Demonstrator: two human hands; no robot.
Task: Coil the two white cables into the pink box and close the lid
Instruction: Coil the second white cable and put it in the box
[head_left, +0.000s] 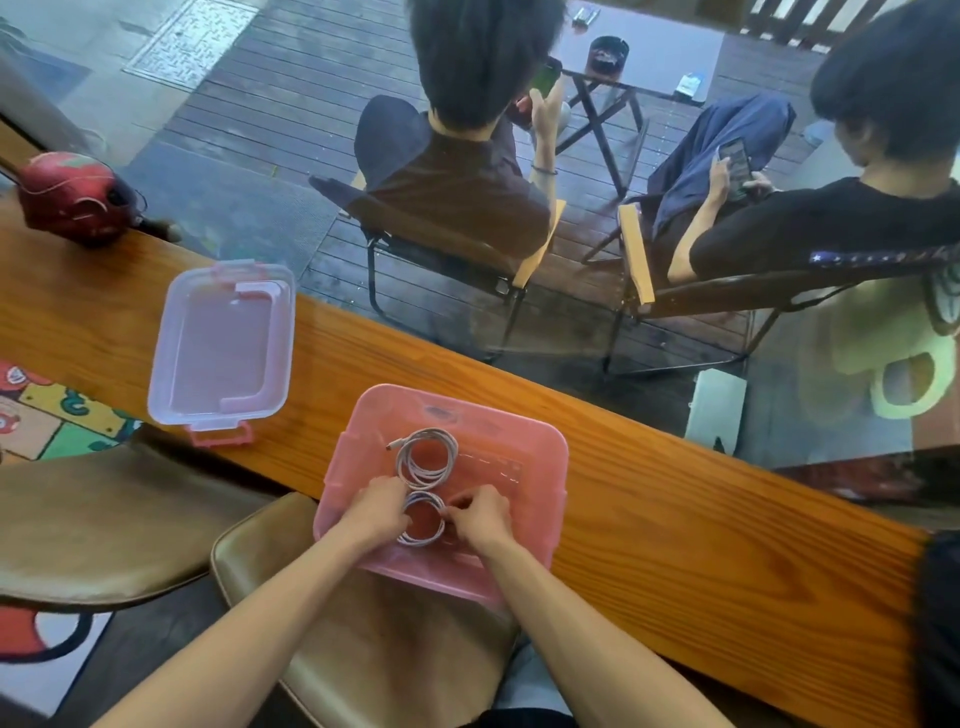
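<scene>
The pink box (530, 467) sits open on the wooden counter, its near edge hanging over the counter's front. Inside it lie two coiled white cables. The far coil (427, 457) rests free on the box floor with a plug end pointing left. The near coil (423, 525) is held on both sides: my left hand (375, 512) grips its left side, and my right hand (480, 517) pinches its right side. The clear lid (223, 345) with pink latches lies flat on the counter to the left of the box, apart from it.
A red round bag (67, 197) stands at the counter's far left. Two brown padded stools (93, 525) are below the counter. Beyond a glass pane, two people sit on folding chairs (441, 249) looking at phones, by a small table (644, 57).
</scene>
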